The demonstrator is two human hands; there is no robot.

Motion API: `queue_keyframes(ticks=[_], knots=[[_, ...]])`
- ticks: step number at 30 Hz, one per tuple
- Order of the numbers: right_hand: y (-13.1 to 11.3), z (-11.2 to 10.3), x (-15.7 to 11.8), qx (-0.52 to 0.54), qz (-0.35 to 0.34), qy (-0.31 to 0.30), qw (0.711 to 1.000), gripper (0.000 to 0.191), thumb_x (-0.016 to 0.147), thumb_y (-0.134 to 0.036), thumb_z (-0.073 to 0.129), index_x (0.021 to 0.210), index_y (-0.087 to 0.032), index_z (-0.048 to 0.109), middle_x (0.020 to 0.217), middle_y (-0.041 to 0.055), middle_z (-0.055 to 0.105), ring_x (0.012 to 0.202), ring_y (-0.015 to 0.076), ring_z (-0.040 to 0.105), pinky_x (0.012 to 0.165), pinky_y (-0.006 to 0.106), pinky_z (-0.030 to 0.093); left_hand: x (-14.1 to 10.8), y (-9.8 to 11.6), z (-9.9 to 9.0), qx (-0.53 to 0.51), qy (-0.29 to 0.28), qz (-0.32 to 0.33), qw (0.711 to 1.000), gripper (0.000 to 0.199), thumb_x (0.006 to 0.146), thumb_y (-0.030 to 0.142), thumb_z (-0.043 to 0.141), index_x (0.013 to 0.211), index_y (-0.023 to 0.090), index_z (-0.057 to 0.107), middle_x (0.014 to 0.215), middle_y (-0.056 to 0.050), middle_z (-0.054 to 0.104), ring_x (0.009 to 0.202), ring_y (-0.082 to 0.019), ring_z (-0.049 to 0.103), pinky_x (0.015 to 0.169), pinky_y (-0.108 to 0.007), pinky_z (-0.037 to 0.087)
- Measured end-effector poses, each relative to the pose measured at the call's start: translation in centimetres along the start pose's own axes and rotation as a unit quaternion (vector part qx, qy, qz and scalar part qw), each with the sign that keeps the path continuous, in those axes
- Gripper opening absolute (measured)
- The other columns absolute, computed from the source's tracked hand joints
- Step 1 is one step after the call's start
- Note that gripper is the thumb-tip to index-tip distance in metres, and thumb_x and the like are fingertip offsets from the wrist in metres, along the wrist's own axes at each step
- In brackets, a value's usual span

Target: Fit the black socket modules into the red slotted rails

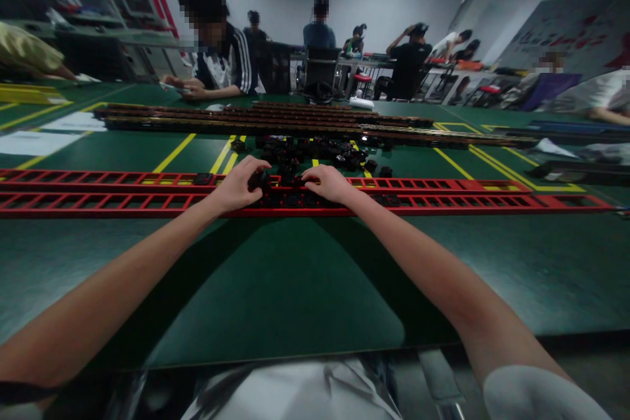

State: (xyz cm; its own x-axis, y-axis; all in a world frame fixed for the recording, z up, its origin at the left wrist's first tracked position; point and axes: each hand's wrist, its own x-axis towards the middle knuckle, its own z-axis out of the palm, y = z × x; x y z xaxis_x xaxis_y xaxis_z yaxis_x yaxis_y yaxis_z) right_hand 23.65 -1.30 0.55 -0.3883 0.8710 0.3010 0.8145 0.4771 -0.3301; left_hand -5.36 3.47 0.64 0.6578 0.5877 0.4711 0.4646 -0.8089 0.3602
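Two long red slotted rails (pixel 443 202) lie side by side across the green table in front of me. My left hand (pixel 237 186) curls its thumb and fingers around a small black part (pixel 259 178) above the rails. Close by, my right hand (pixel 329 184) has its fingertips drawn together at the rails, beside dark pieces; what they pinch is too small to make out. Black square parts (pixel 290 199) sit in the slots between my hands. Just behind the rails is a pile of loose black parts (pixel 339 152).
A stack of long dark brown strips (pixel 246 119) lies beyond the pile. White paper sheets (pixel 39 143) rest at the left, and more dark strips (pixel 571 172) at the right. Across the table sits a person (pixel 221 59); other people are farther back.
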Motion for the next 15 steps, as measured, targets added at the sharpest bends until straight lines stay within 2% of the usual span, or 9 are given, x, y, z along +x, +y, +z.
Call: queue_keyframes(ticks=[2, 5, 8, 10, 13, 15], knots=[[0.1, 0.0, 0.0, -0.001, 0.0, -0.002, 1.0, 0.021, 0.094, -0.019, 0.063, 0.109, -0.02, 0.079, 0.114, 0.0075, 0.077, 0.103, 0.0223, 0.07, 0.098, 0.038, 0.053, -0.1, 0.2, -0.1, 0.012, -0.003, 0.017, 1.0, 0.047, 0.077, 0.019, 0.06, 0.124, 0.018, 0.061, 0.111, -0.007, 0.054, 0.103, -0.022, 0.058, 0.096, -0.039, 0.054], [-0.1, 0.0, 0.0, -0.008, 0.003, -0.008, 1.0, 0.021, 0.096, -0.021, 0.063, 0.111, -0.019, 0.078, 0.115, 0.0078, 0.076, 0.105, 0.0217, 0.069, 0.098, 0.037, 0.052, 0.1, 0.3, -0.2, 0.01, 0.009, 0.015, 1.0, 0.034, 0.082, 0.024, 0.062, 0.115, 0.019, 0.066, 0.111, -0.007, 0.054, 0.106, -0.023, 0.058, 0.099, -0.04, 0.052], [-0.3, -0.1, -0.1, -0.01, 0.003, -0.012, 1.0, 0.022, 0.096, -0.021, 0.062, 0.113, -0.017, 0.077, 0.117, 0.0089, 0.076, 0.106, 0.0221, 0.069, 0.099, 0.037, 0.052, 0.8, 0.1, 0.0, -0.006, 0.021, -0.011, 1.0, 0.026, 0.08, 0.029, 0.071, 0.103, 0.019, 0.063, 0.119, -0.008, 0.059, 0.113, -0.025, 0.059, 0.103, -0.041, 0.049], [-0.4, -0.2, 0.0, -0.012, 0.005, -0.015, 1.0, 0.023, 0.096, -0.021, 0.062, 0.114, -0.017, 0.076, 0.117, 0.0091, 0.076, 0.107, 0.0226, 0.068, 0.1, 0.037, 0.051, 1.4, -0.1, 0.3, -0.034, 0.003, -0.049, 0.998, 0.031, 0.075, 0.033, 0.078, 0.093, 0.02, 0.057, 0.122, -0.008, 0.064, 0.111, -0.025, 0.061, 0.1, -0.04, 0.049], [-0.5, -0.2, 0.0, -0.016, 0.011, -0.019, 1.0, 0.024, 0.096, -0.02, 0.063, 0.115, -0.017, 0.076, 0.118, 0.0097, 0.075, 0.109, 0.0236, 0.068, 0.101, 0.038, 0.051, 2.3, -0.4, 0.7, -0.052, -0.043, -0.105, 0.992, 0.041, 0.072, 0.038, 0.083, 0.083, 0.022, 0.046, 0.105, -0.004, 0.068, 0.095, -0.022, 0.063, 0.087, -0.036, 0.048], [-0.6, -0.3, 0.0, -0.016, 0.013, -0.022, 1.0, 0.024, 0.096, -0.02, 0.063, 0.115, -0.016, 0.076, 0.119, 0.0105, 0.075, 0.11, 0.0241, 0.068, 0.101, 0.038, 0.051, 2.7, -0.5, 0.8, -0.027, -0.059, -0.114, 0.991, 0.042, 0.073, 0.039, 0.082, 0.08, 0.022, 0.044, 0.089, -0.001, 0.065, 0.086, -0.02, 0.06, 0.078, -0.032, 0.044]])
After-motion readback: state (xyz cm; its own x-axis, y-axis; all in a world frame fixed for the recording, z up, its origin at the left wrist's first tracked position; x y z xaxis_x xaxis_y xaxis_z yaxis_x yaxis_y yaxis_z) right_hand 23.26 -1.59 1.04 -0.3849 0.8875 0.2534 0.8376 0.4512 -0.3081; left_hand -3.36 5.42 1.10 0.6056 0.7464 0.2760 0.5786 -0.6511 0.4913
